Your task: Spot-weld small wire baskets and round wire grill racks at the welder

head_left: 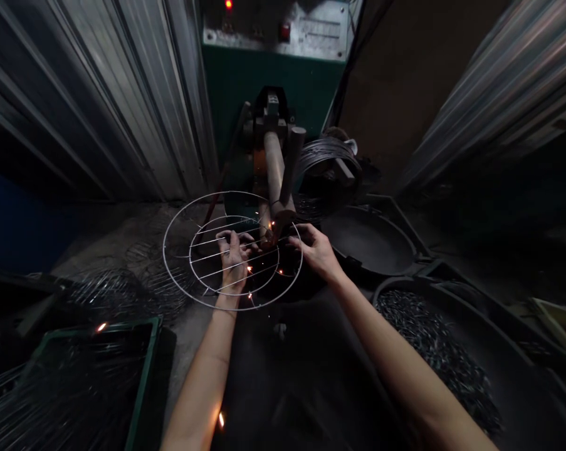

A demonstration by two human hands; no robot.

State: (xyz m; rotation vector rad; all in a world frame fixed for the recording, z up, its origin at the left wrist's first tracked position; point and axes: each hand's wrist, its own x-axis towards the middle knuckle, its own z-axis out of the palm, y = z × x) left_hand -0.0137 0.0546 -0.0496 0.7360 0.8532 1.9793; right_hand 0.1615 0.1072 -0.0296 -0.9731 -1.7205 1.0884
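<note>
Pretty dim shot, most of the floor and the corners just sink into black. What light there is falls from above on the corrugated sheets (123, 94). Orange sparks (273, 238) glow between the left hand (233, 260) and right hand (316, 250), and a red lamp (228, 5) blows out up top. Strong fisheye bend at the edges; lower corners soft, noisy.

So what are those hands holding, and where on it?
A round wire grille: left hand grips its cross wires near the middle, right hand its right rim.
</note>
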